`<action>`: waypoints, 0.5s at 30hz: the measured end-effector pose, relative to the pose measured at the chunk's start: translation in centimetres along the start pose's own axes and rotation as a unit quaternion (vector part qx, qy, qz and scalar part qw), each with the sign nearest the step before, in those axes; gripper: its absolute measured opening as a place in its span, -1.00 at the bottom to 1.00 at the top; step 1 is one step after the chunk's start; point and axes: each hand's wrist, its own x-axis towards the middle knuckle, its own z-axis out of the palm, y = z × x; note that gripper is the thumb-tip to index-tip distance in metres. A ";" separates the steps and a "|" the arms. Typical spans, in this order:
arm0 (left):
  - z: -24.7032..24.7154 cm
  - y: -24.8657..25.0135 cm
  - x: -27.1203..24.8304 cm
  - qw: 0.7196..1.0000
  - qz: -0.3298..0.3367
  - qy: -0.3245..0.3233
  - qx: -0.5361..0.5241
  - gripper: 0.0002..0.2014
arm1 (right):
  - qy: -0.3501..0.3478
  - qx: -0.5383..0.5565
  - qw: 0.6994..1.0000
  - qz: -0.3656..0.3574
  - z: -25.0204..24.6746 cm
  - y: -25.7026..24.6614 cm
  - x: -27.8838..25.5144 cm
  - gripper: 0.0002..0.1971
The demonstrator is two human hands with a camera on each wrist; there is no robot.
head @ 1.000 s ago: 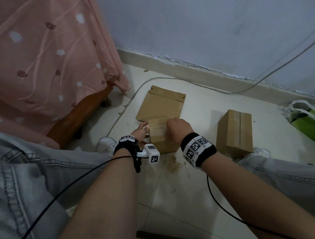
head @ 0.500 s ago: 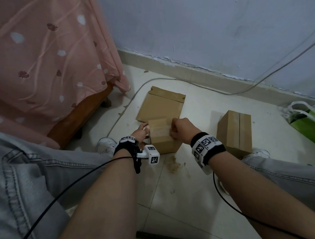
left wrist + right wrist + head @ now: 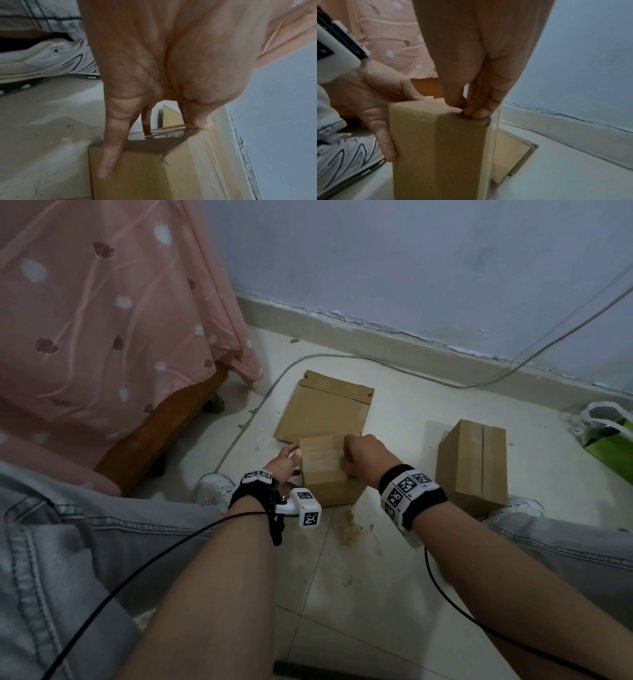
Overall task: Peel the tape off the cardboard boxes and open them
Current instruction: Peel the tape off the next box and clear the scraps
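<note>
A small cardboard box [image 3: 329,481] stands on the floor between my knees, with clear tape [image 3: 168,134] across its top. My left hand [image 3: 291,463] grips its left side, fingers [image 3: 111,155] down the wall and thumb on the top edge. My right hand [image 3: 346,465] sits at the box's top right edge. In the right wrist view its thumb and fingers [image 3: 477,113] pinch the tape's end, and a clear strip [image 3: 494,135] hangs free of the box's right side. A second taped box [image 3: 474,463] stands to the right.
A flattened cardboard box [image 3: 325,409] lies on the floor just behind the small one. A bed with a pink cover [image 3: 102,337] is at the left and a grey cable [image 3: 342,357] runs along the wall. A green bag [image 3: 609,440] sits at the far right. My shoes flank the boxes.
My right hand has slid from the middle of the box's top to its right edge. The left hand and the box have stayed put.
</note>
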 end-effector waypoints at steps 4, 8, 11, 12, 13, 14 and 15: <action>-0.1 -0.4 0.2 1.000 0.006 -0.004 0.009 -0.49 | 0.005 0.048 0.999 0.007 0.0 0.5 -0.2 -0.80; -0.3 -1.0 1.1 1.000 0.008 -0.011 0.014 -0.41 | -0.005 0.071 0.997 -0.004 -0.1 0.8 -0.6 -0.78; -0.3 -1.0 1.1 1.000 0.010 -0.008 0.015 -0.38 | 0.002 0.062 0.998 -0.002 0.0 0.6 -0.6 -0.79; -0.2 -0.8 0.9 1.000 0.010 -0.008 0.015 -0.35 | 0.003 0.058 0.998 0.000 0.0 0.5 -0.6 -0.80; -0.2 -0.8 0.8 1.000 0.008 -0.008 0.014 -0.33 | 0.003 0.053 0.999 0.001 -0.1 0.4 -0.6 -0.80; -0.2 -0.8 0.9 1.000 0.008 -0.009 0.015 -0.31 | 0.003 0.046 0.999 0.001 -0.1 0.3 -0.6 -0.79; -0.2 -0.9 1.0 1.000 0.007 -0.010 0.016 -0.30 | 0.003 0.039 0.999 0.002 -0.1 0.2 -0.6 -0.79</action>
